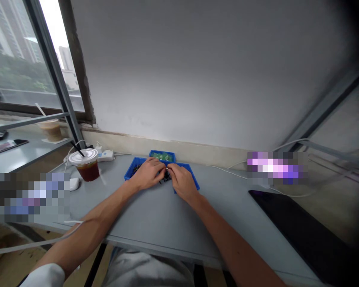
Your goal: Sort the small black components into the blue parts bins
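My left hand and my right hand meet above the desk, their fingertips pinched around something small with a light spot, too small to name. Below the left hand sits a blue tray with small dark parts in it. Another blue tray lies partly under the right hand, which hides most of its inside. Small black pieces lie between the two hands. Behind them stands a third blue tray holding green items.
A plastic cup of dark drink with a black straw stands left, near a white power strip and a white rounded object. At right lies a long black mat. White cables run along the wall. A white cable crosses near my left forearm.
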A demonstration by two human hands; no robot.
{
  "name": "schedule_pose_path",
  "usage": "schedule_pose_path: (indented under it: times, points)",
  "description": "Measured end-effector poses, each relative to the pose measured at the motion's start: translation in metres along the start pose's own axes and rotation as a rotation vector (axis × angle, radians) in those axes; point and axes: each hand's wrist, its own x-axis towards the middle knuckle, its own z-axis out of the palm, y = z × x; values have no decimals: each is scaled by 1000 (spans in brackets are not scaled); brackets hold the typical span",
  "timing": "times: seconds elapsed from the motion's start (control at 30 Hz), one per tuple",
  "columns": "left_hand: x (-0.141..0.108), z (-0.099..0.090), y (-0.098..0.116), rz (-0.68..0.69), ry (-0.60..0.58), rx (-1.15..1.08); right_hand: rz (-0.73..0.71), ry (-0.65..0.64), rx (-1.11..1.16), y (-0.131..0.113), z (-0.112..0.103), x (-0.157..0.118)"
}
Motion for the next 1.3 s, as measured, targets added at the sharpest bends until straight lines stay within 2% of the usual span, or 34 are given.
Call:
schedule_pose_path:
  times: [0.6,0.97,1.2,1.3]
  points:
    - [0,-4,3,64,39,-48,40,16,115,-4,1,-1]
    - [0,-7,5,125,56,14,104,11,166,-6,0,-1]
    - [2,-10,6,126,53,73,125,8,97,-6,2,-1]
    - [2,-15,0,61,88,117,101,54,7,-9,1,0]
